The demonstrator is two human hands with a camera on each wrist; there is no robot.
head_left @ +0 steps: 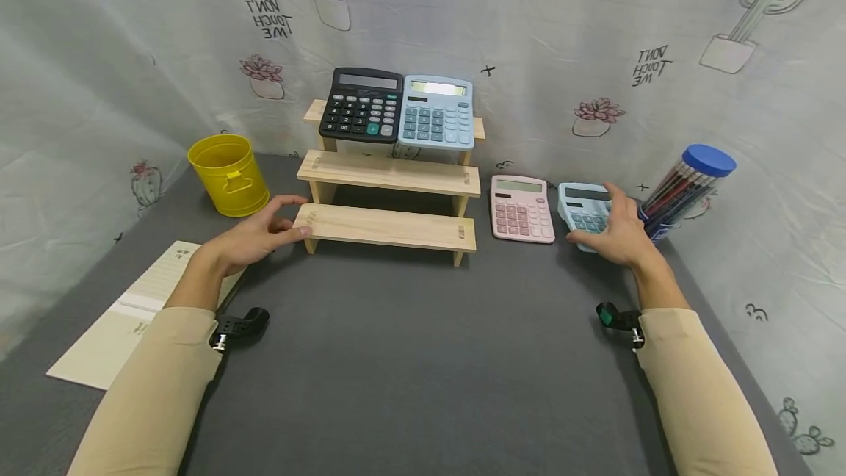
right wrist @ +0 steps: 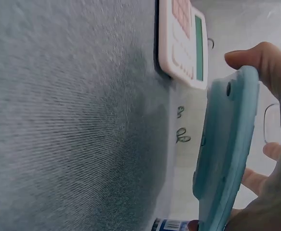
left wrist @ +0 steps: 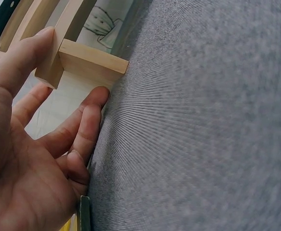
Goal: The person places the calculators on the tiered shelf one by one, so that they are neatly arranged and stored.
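Note:
My left hand is at the left end of a three-step wooden stand, with thumb and index finger about the lowest board. In the left wrist view the thumb touches the board's edge and the other fingers are loosely bent beside the leg. My right hand grips a light blue calculator across its sides. The right wrist view shows this calculator held off the grey tabletop. A pink calculator lies to its left. On the top step lean a black calculator and another light blue calculator.
A yellow bucket stands left of the stand. Nearer, an open notebook lies partly beneath the left arm. To the right of my right hand is a container of pencils with a blue top. A printed curtain hangs behind the table.

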